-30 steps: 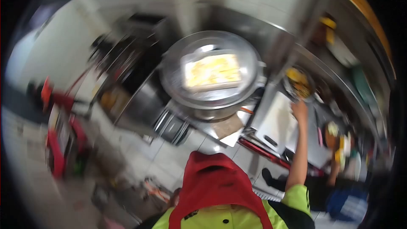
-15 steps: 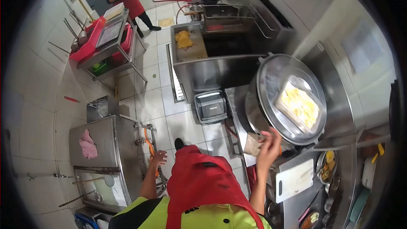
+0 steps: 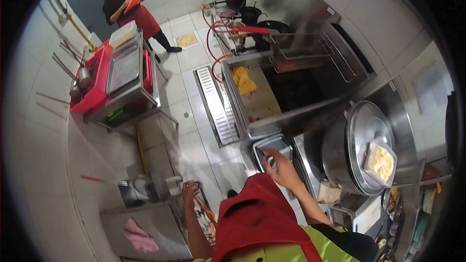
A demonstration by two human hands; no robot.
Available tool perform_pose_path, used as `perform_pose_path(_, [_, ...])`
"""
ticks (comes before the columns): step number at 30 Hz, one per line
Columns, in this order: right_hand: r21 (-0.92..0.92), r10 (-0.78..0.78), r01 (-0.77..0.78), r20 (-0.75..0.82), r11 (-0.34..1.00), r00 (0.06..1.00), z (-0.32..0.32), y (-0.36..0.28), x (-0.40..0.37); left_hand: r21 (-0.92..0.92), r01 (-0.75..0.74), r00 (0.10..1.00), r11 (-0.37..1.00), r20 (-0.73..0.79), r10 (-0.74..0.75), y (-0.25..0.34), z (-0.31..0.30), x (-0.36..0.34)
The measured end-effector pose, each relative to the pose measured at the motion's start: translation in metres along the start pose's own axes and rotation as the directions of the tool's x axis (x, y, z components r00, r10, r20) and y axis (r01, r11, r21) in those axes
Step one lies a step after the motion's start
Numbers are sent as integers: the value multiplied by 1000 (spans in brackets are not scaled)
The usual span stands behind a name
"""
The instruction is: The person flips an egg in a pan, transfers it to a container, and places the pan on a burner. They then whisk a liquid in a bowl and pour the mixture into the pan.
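My left hand [image 3: 190, 191] hangs low beside my red apron [image 3: 264, 213], near an orange hose [image 3: 206, 211]. Its fingers are loosely bent and it holds nothing that I can see. In front of the apron, my right hand [image 3: 280, 167] is raised with fingers apart and nothing in it. Just beyond it, a grey bin [image 3: 272, 143] stands on the floor, partly covered by the hand. To the right, a large lidded steel pot [image 3: 340, 150] carries a clear plastic container [image 3: 381, 162] of yellow and white food on its lid.
A steel fryer [image 3: 301, 90] with a yellow cloth [image 3: 243, 80] on its ledge stands ahead. A floor drain grate [image 3: 216, 106] runs beside it. At left is a steel trolley [image 3: 155, 99] with a red tub [image 3: 92, 75]. A person [image 3: 131, 9] holding an orange folder stands at the back.
My view has moved forward and turned, bringing the fryer and stoves closer. My right hand has moved from beside the pot to in front of my apron. The container stays on the lid.
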State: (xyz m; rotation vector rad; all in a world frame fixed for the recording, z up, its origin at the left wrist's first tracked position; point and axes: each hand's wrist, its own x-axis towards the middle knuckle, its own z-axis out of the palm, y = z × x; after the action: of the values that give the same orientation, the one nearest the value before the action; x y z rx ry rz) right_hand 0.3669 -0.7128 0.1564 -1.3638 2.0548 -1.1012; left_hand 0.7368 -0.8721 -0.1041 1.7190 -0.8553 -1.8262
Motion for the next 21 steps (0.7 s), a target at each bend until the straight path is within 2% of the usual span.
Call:
perform_pose_path(2, [-33, -18, 18, 12, 999, 1000, 8, 4, 29, 133, -100, 994, 986, 68, 91, 62, 33, 63])
perform_pose_path(4, [8, 152, -153, 56, 988, 987, 13, 10, 61, 215, -163, 982, 963, 127, 138, 131, 83, 123])
perform_pose_path(5, [30, 212, -214, 54, 976, 976, 16, 15, 78, 282, -241, 966, 929, 160, 202, 170, 111, 150])
perform_pose_path(6, [31, 199, -200, 40, 979, 979, 19, 19, 98, 342, -317, 945, 885, 199, 261, 211, 145, 179])
perform_pose_path(9, [53, 179, -179, 7, 982, 984, 29, 28, 158, 372, -465, 848, 804, 447, 284, 322, 227, 257])
perform_pose_path(10, [70, 146, -144, -31, 987, 989, 30, 29, 182, 463, -516, 833, 721, 468, 295, 364, 256, 264])
perform_pose_path(12, [66, 169, -168, -22, 984, 985, 32, 21, 220, 478, -614, 774, 628, 519, 361, 421, 311, 308])
perform_pose_path(14, [52, 186, -185, -4, 981, 983, 33, 7, 252, 531, -653, 740, 540, 599, 307, 467, 368, 335])
perform_pose_path(16, [70, 253, -251, -9, 965, 968, 39, 3, 269, 438, -541, 741, 718, 652, 160, 486, 426, 369])
perform_pose_path(17, [91, 293, -291, -7, 952, 956, 43, 2, 276, 425, -495, 738, 758, 666, 108, 494, 454, 372])
perform_pose_path(18, [90, 304, -301, -15, 949, 953, 46, 0, 282, 479, -483, 745, 733, 665, 56, 498, 484, 381])
perform_pose_path(19, [104, 353, -347, -54, 932, 934, 48, -3, 286, 463, -598, 687, 654, 716, 121, 496, 513, 400])
perform_pose_path(20, [117, 403, -392, -92, 912, 910, 52, -5, 291, 438, -812, 561, 385, 766, 314, 479, 547, 451])
perform_pose_path(21, [113, 419, -408, -101, 906, 902, 57, -8, 294, 454, -890, 421, 36, 790, 446, 481, 574, 448])
